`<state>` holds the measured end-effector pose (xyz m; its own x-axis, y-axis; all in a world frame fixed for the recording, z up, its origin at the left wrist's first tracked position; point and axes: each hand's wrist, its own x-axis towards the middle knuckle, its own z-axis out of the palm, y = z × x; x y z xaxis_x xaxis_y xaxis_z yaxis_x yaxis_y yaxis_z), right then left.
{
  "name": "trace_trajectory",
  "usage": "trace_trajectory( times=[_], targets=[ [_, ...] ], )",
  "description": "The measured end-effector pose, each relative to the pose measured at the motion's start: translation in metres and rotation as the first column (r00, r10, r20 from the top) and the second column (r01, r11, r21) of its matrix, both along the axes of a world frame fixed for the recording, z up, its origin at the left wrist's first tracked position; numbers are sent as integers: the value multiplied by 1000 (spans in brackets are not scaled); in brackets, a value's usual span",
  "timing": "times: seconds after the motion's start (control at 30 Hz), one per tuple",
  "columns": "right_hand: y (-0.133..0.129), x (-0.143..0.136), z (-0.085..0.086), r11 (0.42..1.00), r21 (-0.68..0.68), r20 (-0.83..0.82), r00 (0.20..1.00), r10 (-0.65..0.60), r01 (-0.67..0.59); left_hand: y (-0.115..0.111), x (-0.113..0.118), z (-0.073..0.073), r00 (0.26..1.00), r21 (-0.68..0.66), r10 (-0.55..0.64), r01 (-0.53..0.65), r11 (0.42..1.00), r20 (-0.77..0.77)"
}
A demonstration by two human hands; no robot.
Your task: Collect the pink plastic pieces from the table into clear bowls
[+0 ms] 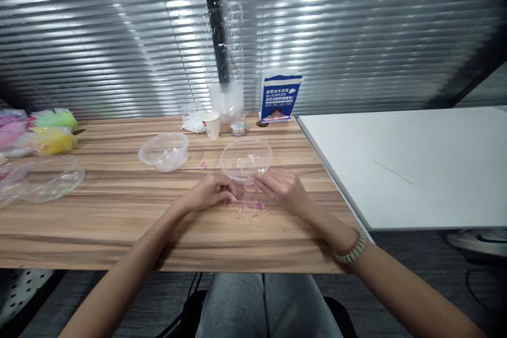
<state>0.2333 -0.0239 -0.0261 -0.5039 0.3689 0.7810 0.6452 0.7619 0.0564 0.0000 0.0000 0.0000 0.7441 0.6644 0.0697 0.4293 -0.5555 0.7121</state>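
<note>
Small pink and purple bits lie scattered on the wooden table in front of me. My left hand rests low beside them, its fingers curled and pinched together at the left edge of the scatter. Whatever its fingertips hold is too small to make out. Just behind the bits stands a clear plastic bowl with a few tiny pieces showing near its bottom. My right hand has its fingers pressed together at the bowl's front right rim. I cannot tell if it grips the rim or a small piece.
Left of the bowl is a second clear bowl. Behind stand a paper cup, a small round tin and a blue and white bag. Colourful bags and clear lids lie far left. A white table adjoins on the right.
</note>
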Motion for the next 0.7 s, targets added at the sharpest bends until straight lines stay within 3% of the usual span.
trace_trajectory(
  times=[0.2,0.47,0.7],
  targets=[
    [0,0,2,999,33,-27,1000,10,-9,0,0,5,995,-41,-32,36,998,91],
    [0,0,1,1000,23,-29,1000,-2,3,4,-5,3,994,-79,-51,59,995,100],
    [0,0,-1,1000,6,-53,999,-2,3,-2,-4,19,987,-191,-22,52,980,158]
  ],
)
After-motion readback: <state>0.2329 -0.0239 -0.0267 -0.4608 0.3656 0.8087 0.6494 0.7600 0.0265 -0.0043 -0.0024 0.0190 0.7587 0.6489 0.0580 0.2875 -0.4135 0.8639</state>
